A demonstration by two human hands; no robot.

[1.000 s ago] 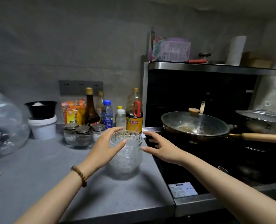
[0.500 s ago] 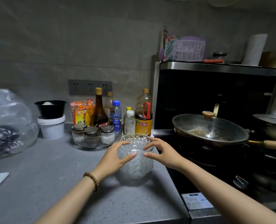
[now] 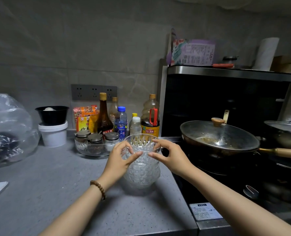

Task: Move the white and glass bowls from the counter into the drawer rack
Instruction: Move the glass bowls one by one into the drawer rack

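Where a second ago only the left hand touched the glass and the right hung apart with straight fingers, both sets of fingers now curl round the top bowl [image 3: 142, 144] of the stack. The left fingers [image 3: 124, 146] hook its left rim with the thumb laid across the front wall. The right fingers [image 3: 156, 143] bend over its right rim, thumb tip pointing in toward the left thumb. Half a second ago both hands were already at the glass.

The left hand [image 3: 118, 160] wears a bead bracelet [image 3: 98, 189] at the wrist; the right hand [image 3: 171, 158] reaches in from the hob side. The stack of glass bowls [image 3: 141, 176] stands upright on the grey surface [image 3: 56, 193], mouths up and long axis vertical, near the surface's right edge just beside the black hob [image 3: 218, 184]. Whether the top bowl has lifted clear of the one below I cannot tell.

Behind the stack sit a glass dish of lidded jars [image 3: 93, 145] and a row of bottles [image 3: 121, 123]. To the right, a lidded wok [image 3: 218, 137] rests on the hob.
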